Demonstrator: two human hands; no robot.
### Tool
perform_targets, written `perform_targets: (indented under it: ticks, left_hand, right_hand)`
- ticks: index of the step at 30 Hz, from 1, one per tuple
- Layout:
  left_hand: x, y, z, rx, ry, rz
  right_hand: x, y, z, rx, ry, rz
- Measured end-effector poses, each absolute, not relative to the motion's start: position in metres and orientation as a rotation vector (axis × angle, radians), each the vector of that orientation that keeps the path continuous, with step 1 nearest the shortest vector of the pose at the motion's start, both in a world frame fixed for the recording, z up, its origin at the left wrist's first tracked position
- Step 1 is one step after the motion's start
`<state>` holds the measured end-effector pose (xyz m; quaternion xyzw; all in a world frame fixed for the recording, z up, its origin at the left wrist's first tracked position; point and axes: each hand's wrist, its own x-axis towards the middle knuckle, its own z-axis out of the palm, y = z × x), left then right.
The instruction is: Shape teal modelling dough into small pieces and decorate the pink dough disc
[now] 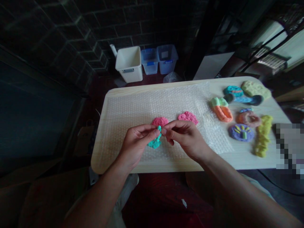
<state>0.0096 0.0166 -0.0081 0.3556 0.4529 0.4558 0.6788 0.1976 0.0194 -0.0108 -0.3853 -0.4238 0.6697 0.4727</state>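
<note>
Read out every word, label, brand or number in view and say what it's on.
No text can be read.
Plate on the white basket: too small and blurred.
Pale patch on the right-hand blue bin: no legible lettering.
Pixelated area at right: nothing readable.

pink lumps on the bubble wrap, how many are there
2: one pink lump just beyond the left hand, partly covered; another beyond the right hand. The hands could hide more.
</note>
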Motion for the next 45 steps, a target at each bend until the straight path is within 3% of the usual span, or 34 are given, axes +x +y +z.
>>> perform_targets:
  ticks: [13,45]
  left_hand:
    - [0.012,0.017,-0.008,0.852,1.036,1.084]
    - [0.010,0.019,-0.001,0.960,1.066,0.868]
  right_hand:
    - [0.198,0.019,-0.009,-0.988,-1.107,1.517]
    - [0.210,0.023,-0.013,-1.003,-1.140,1.710]
